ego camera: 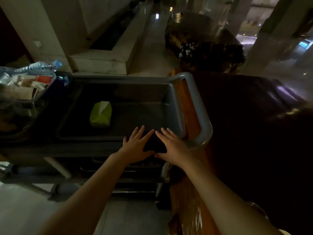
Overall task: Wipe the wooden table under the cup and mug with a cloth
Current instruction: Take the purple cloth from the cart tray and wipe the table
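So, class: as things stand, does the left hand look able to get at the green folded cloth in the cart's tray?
Probably yes. The left hand lies flat on a dark cloth at the tray's near edge, and the green cloth sits further in and to the left, with only bare tray floor between them.

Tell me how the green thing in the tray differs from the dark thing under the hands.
The green folded cloth is bright and lies untouched in the middle of the grey tray. The dark cloth is nearly black, sits at the tray's near edge, and has the left hand and right hand spread flat on it. Both look like folded cloths.
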